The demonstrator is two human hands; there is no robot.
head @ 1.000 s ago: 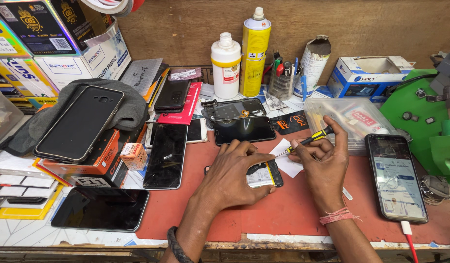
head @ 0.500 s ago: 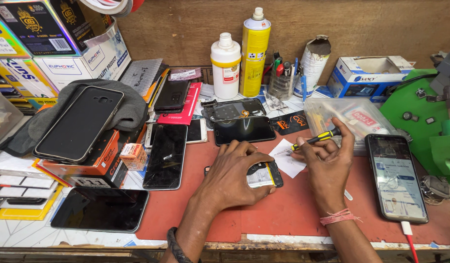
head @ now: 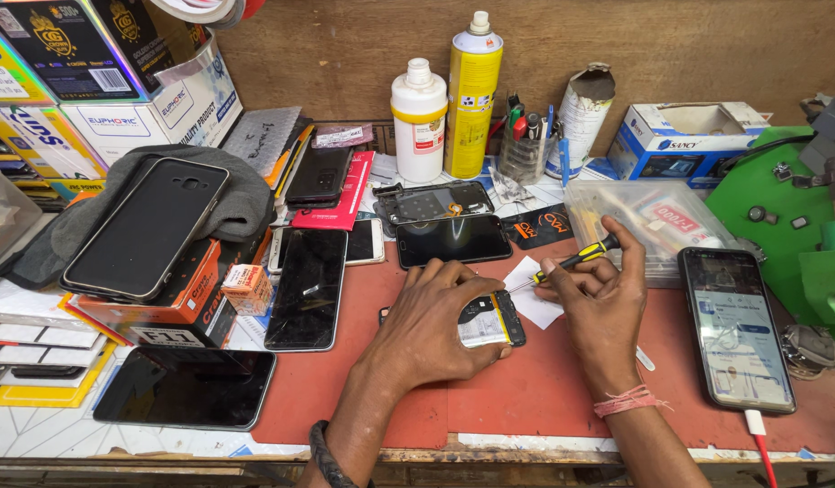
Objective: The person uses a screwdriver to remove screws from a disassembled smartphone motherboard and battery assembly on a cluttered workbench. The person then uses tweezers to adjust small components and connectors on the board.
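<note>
clear cup (head: 524, 155) holds pens beside yellow can (head: 472, 99).

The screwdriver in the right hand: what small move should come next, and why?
Probably a small turn of the screwdriver with its tip kept in place. The right hand aims the tip at the top edge of the opened phone, while the left hand presses the phone flat on the red mat.
</note>
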